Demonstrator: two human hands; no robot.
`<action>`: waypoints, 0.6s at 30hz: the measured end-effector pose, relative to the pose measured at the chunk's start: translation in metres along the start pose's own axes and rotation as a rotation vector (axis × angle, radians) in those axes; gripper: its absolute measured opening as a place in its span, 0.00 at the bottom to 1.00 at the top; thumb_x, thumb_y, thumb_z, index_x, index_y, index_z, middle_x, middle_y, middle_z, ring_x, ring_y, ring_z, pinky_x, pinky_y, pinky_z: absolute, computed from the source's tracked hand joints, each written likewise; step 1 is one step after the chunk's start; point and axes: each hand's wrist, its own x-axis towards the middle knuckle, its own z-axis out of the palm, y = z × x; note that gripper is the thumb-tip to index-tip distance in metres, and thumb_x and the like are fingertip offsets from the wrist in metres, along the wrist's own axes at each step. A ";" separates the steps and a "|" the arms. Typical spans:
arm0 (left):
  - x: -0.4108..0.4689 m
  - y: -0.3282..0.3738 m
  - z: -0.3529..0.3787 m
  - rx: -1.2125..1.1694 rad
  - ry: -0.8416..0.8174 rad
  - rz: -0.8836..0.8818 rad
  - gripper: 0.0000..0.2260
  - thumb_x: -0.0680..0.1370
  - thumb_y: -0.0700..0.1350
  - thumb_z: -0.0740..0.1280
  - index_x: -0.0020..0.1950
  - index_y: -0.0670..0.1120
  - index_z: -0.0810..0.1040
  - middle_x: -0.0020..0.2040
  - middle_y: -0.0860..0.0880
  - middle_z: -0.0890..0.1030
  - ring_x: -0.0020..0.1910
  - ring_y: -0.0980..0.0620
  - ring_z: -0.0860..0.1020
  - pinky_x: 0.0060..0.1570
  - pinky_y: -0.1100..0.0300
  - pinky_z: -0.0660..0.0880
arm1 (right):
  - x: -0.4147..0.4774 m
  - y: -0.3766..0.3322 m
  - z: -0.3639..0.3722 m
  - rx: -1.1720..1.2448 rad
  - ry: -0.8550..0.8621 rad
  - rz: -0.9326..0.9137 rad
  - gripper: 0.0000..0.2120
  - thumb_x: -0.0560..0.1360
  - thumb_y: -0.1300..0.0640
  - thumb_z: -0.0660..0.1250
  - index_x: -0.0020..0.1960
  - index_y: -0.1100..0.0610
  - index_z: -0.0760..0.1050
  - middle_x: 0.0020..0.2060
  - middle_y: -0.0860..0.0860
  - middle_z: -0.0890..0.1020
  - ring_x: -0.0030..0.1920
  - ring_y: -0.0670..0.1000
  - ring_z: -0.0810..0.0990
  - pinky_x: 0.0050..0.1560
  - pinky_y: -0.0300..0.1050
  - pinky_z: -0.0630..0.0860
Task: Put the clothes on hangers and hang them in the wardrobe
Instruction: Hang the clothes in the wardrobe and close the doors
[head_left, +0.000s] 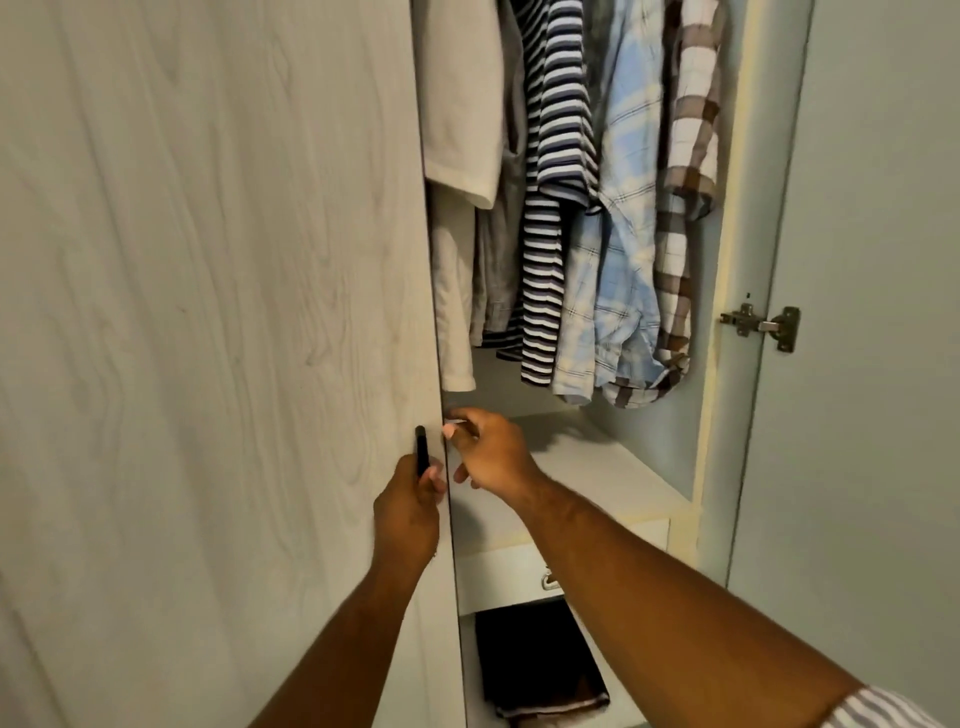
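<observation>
A metal hinge (761, 325) bridges the open right door (883, 364) and the front edge of the wardrobe (711, 441) side panel, and a slim black handle (422, 449) stands upright at the left door's (208, 312) free edge. Low down, a white drawer (498, 577) with a small metal pull (550, 579) sits under a white ledge (597, 467). On the shelf (469, 675) beneath lies dark folded fabric (535, 660), a paler brown layer at its front edge.
</observation>
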 end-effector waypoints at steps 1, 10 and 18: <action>-0.011 0.002 0.002 0.054 0.063 0.046 0.11 0.84 0.48 0.62 0.65 0.47 0.73 0.57 0.47 0.80 0.56 0.43 0.81 0.58 0.47 0.80 | -0.010 0.003 -0.012 0.028 0.014 0.016 0.14 0.83 0.54 0.64 0.67 0.54 0.76 0.51 0.52 0.84 0.33 0.49 0.82 0.25 0.32 0.71; -0.140 0.088 0.116 0.276 0.046 0.442 0.22 0.78 0.38 0.68 0.71 0.47 0.70 0.71 0.44 0.71 0.70 0.44 0.67 0.69 0.51 0.65 | -0.112 0.034 -0.168 -0.096 0.216 -0.138 0.17 0.81 0.52 0.67 0.70 0.51 0.76 0.61 0.49 0.83 0.55 0.41 0.79 0.61 0.42 0.78; -0.253 0.220 0.247 0.071 -0.140 0.710 0.26 0.79 0.40 0.68 0.75 0.53 0.65 0.75 0.52 0.66 0.74 0.59 0.60 0.72 0.63 0.59 | -0.242 0.034 -0.357 -0.470 0.625 -0.449 0.18 0.83 0.57 0.64 0.72 0.52 0.74 0.68 0.47 0.77 0.68 0.48 0.72 0.69 0.45 0.71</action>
